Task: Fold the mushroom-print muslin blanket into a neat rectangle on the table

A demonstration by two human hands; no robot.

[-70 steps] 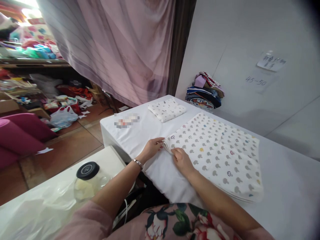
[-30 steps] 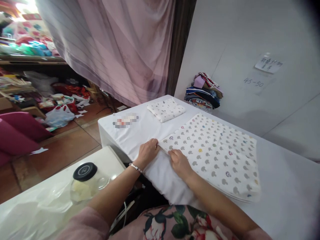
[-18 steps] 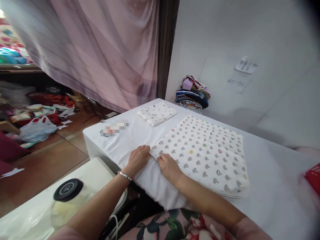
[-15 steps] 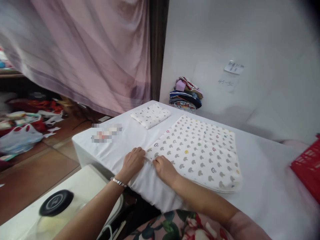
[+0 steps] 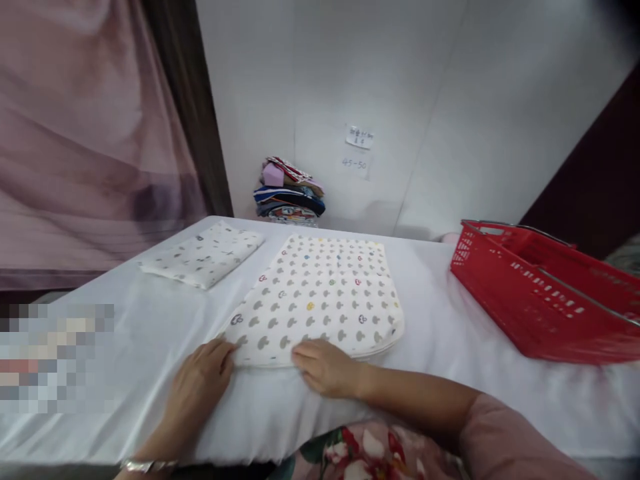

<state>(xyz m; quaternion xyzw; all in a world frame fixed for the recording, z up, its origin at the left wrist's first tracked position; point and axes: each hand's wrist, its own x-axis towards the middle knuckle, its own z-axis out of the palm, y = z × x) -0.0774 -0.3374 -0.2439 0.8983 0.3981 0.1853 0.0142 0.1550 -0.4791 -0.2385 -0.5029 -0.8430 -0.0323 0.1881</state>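
A white folded cloth (image 5: 320, 293) printed with grey and coloured mushrooms lies flat on the white-covered table (image 5: 430, 380) before me. My left hand (image 5: 204, 370), a bracelet at its wrist, is closed on the cloth's near left corner. Further along the near edge, my right hand (image 5: 325, 368) has its fingers curled round the hem; its thumb is hard to make out. To the left lies a smaller folded white cloth (image 5: 205, 257) with small dark prints, touched by neither hand.
On the right of the table stands a red plastic basket (image 5: 525, 300) with a metal handle. A stack of folded fabrics (image 5: 290, 193) rises by the back wall, left of paper notes (image 5: 360, 137). A pink curtain (image 5: 85, 147) hangs at left; a pixelated item (image 5: 55, 360) lies below it.
My view has swung right, bringing the whole red basket into sight. My hands are further apart along the mushroom cloth's near edge, which now lies more squarely in front of me.
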